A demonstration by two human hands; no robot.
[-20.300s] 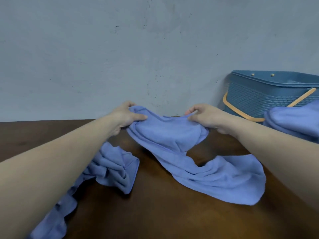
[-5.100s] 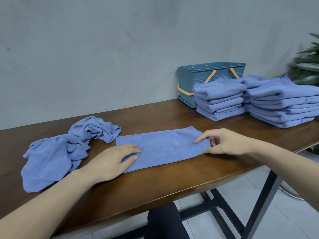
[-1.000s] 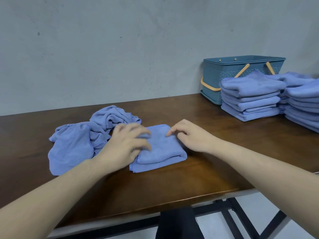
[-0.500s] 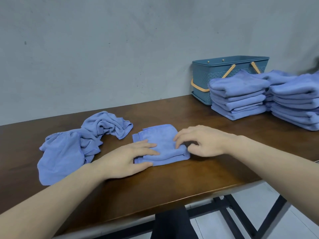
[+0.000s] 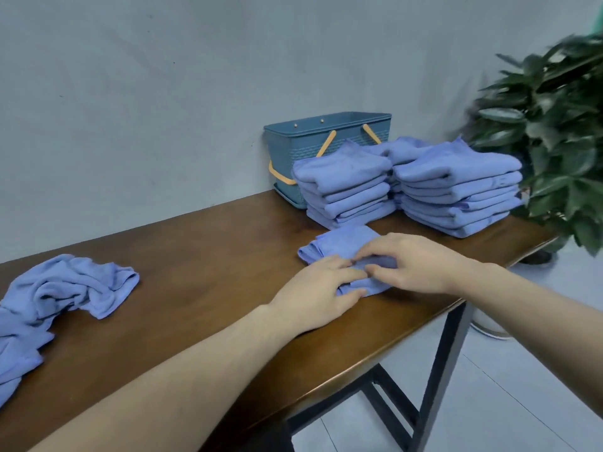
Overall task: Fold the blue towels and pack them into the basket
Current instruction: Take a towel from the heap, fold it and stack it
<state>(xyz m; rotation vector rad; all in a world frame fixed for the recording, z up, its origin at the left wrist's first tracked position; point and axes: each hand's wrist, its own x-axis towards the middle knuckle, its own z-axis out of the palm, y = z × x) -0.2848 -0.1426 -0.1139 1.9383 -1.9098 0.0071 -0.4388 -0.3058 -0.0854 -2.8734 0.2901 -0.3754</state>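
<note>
Both hands gripping folded towel [image 5: 339, 244]: left hand [image 5: 318, 288] pinching near edge, right hand [image 5: 412, 262] curling over top. Advice: be keeping layers squared while lifting onto nearest stack [image 5: 346, 187].

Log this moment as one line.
hands: left, right holding folded towel | stacks: beside basket | unfolded towels: table left

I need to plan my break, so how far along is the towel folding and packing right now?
Done: two stacks of folded towels sit in front of the basket. In hand: the left hand and right hand hold one folded towel on the table near the stacks. Left: the crumpled towels at the far left need folding, and the stacks are not yet packed; the basket's inside is hidden.
</note>
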